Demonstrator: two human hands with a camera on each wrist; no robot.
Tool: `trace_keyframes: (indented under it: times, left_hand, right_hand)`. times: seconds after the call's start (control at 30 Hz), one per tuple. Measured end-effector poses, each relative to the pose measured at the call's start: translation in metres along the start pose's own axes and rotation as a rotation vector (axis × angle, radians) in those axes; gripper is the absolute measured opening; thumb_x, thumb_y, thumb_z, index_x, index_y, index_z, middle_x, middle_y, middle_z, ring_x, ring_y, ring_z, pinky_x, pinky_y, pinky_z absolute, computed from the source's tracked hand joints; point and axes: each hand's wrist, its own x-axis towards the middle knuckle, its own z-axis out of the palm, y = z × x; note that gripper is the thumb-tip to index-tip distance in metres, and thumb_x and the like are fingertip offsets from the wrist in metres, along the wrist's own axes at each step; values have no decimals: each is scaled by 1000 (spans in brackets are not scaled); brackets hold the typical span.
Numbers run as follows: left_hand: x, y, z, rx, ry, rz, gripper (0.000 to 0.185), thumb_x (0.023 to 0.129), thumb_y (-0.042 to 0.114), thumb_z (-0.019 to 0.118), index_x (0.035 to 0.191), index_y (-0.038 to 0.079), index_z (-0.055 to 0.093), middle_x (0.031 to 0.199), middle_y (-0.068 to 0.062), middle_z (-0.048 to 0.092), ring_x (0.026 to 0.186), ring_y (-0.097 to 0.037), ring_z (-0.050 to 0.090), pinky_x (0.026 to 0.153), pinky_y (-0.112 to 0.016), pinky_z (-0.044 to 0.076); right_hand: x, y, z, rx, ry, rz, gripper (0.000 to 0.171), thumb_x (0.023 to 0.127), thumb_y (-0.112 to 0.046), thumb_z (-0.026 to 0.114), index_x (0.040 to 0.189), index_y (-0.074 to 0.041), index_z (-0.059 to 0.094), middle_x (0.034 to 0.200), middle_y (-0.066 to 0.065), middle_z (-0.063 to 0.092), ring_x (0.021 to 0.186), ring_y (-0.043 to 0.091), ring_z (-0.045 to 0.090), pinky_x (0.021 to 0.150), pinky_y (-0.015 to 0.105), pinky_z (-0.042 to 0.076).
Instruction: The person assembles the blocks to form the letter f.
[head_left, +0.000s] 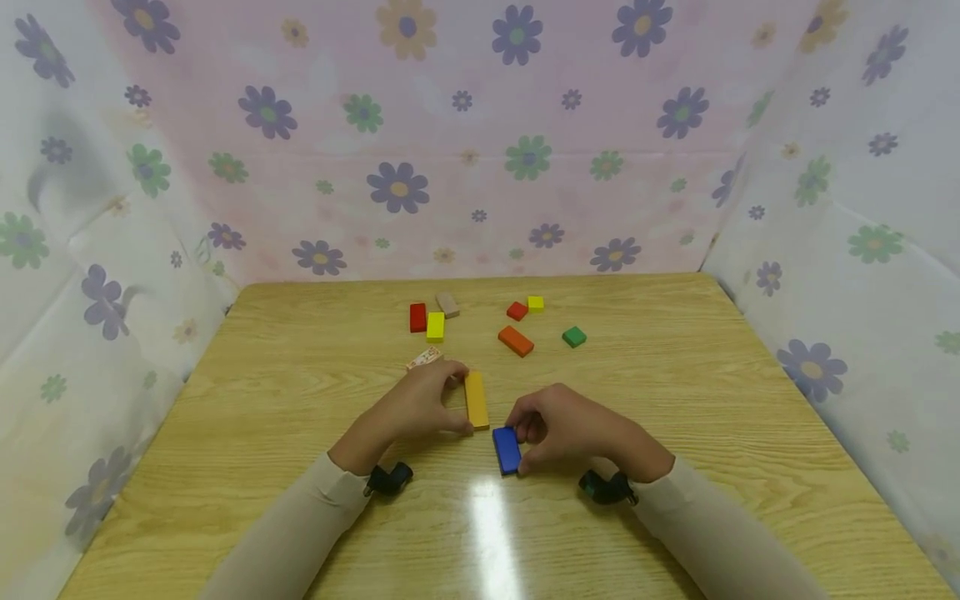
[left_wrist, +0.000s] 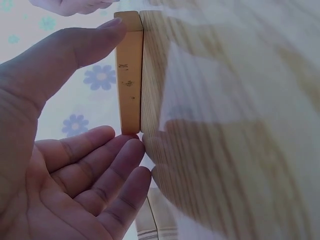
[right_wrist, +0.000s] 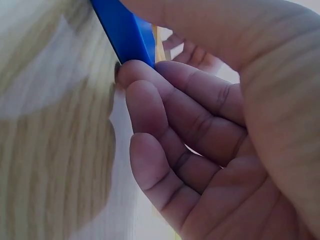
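Nearest the lower edge of the head view, two pale sleeves reach in over the wooden desk (head_left: 300, 392). Just right of centre, the right hand (head_left: 573, 429) has its fingers curled and pinches a blue block (head_left: 507, 450) between thumb and fingertips; the wrist view shows the fingertips pressed on the block's edge against the desk. Just left of it, the left hand (head_left: 416, 404) holds a long orange-yellow block (head_left: 476, 400), thumb on its near end and fingers at its far end, the palm fairly open in the wrist view. The two blocks lie close, the blue one just below and right of the yellow one. Peeking out above the left hand is a pale patterned block (head_left: 424, 357). Farther up the middle of the frame lie an orange block (head_left: 516, 341) and a green block (head_left: 573, 337), then a yellow block (head_left: 436, 327) beside a red block (head_left: 417, 317), with a tan block (head_left: 447, 304), a small red block (head_left: 517, 311) and a small yellow block (head_left: 536, 303) farthest back. A flowered cloth (head_left: 480, 142) walls in the desk at the back and both sides.
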Motion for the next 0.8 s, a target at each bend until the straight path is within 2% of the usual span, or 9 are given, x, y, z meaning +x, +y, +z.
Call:
trace_keyframes:
  times: [0.53,0.8]
  left_hand:
    - [-1,1,-1,21,-9,46,85,72,38,96,142,9,58,137,-6,63,125,-24,59,109,-44,48]
    - [1,-1,-1,37,-22,54,86,73,39,95,143,9,57,140,-4,62,127,-22,58,111,-42,47]
  right_hand:
    - [3,-17,15,-25,2,-40,46,74,-38,94,111,-19,75,94,-10,73,86,8,68,76,24,57]
    - [5,-21,20,-40,24,-23,46,74,-41,94,109,-18,75,91,-10,72,83,7,67,74,23,57]
